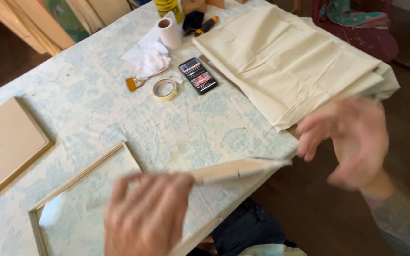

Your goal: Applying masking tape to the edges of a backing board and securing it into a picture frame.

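The left hand [148,215] grips a pale wooden frame [119,170] that lies at the near edge of the desk [96,109], one bar jutting rightward. The right hand [352,142], blurred, hangs open beyond the edge, holding nothing. A floral cloth covers the desk; folded cream fabric [290,66] lies right.

I'm seeing a roll of masking tape [164,89] lying just beside a phone [198,75] on the patterned tablecloth [96,102]. A paintbrush [135,83] is resting by crumpled white tissue [149,60], near a paper roll [170,32]. Folded cream cloth [285,61] is covering the far right; a flat brown panel [6,142] is lying left.
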